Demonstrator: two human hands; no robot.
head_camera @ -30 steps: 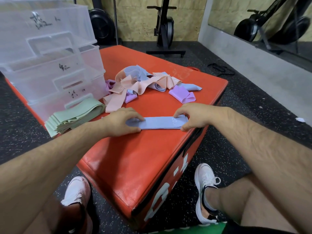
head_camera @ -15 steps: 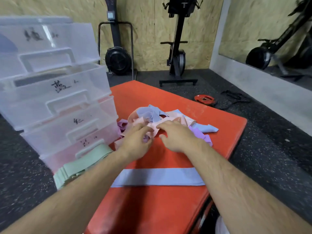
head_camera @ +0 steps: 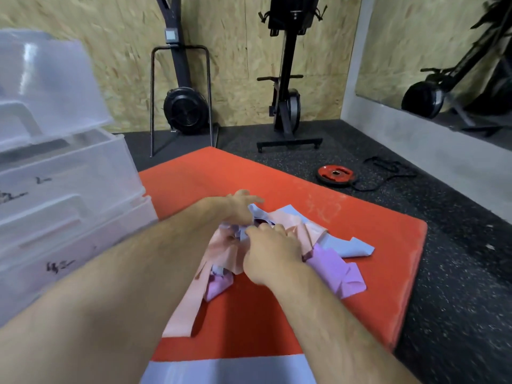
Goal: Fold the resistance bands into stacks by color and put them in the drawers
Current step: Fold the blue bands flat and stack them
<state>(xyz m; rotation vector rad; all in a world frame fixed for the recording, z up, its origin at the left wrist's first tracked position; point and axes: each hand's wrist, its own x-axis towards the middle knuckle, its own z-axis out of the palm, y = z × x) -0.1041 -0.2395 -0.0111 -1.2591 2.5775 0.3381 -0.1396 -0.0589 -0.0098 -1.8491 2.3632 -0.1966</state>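
A tangled pile of resistance bands lies on the orange plyo box (head_camera: 346, 217): pink bands (head_camera: 188, 309), purple bands (head_camera: 335, 270) and blue bands (head_camera: 352, 246). Both hands are in the pile. My left hand (head_camera: 238, 207) reaches over its far side and touches a blue band, with the fingers partly hidden. My right hand (head_camera: 267, 252) pinches a blue band at the pile's middle with curled fingers. A flattened blue band (head_camera: 230, 371) lies across the box's near edge. The clear plastic drawers (head_camera: 63, 206) stand at the left.
Exercise machines (head_camera: 185, 106) stand against the wooden back wall. A red weight plate (head_camera: 335, 173) and a black cord lie on the dark rubber floor right of the box. A mirror runs along the right wall.
The view has tilted up and moved closer. Both hands have pushed deeper into the pile; the left has gone over its far side and the right has closed on a blue band.
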